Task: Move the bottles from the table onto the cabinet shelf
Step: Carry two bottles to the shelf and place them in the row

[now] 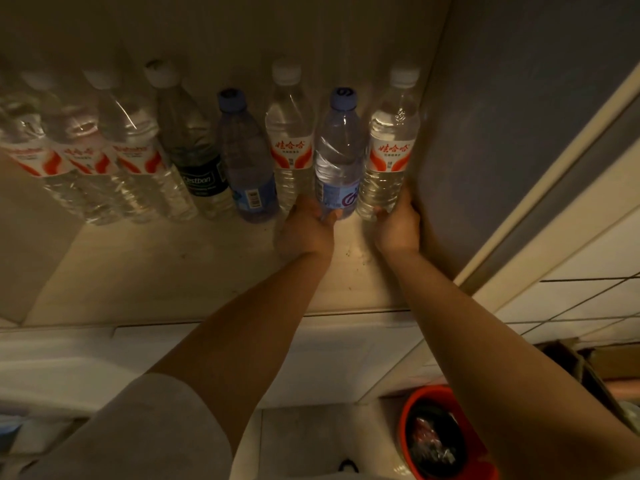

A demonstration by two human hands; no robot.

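Eight bottles stand in a row along the back of the cabinet shelf [194, 271], side by side and upright. At the row's three o'clock end, the left hand [306, 230] has its fingers curled round the base of a blue-capped bottle [337, 157], thumb across the front. Just beside it, the right hand [398, 225] grips the bottom of a white-capped bottle with a red label [389, 147], which stands close against the cabinet's side wall [485, 133]. Another red-label bottle [291, 143] touches the blue-capped one at its nine o'clock side. Further toward nine o'clock come a second blue bottle [247, 157], a dark-label bottle [192, 150] and three more red-label ones, blurred. Down at five o'clock, well apart from the shelf, sits a red bin [446, 434] with dark rubbish inside.
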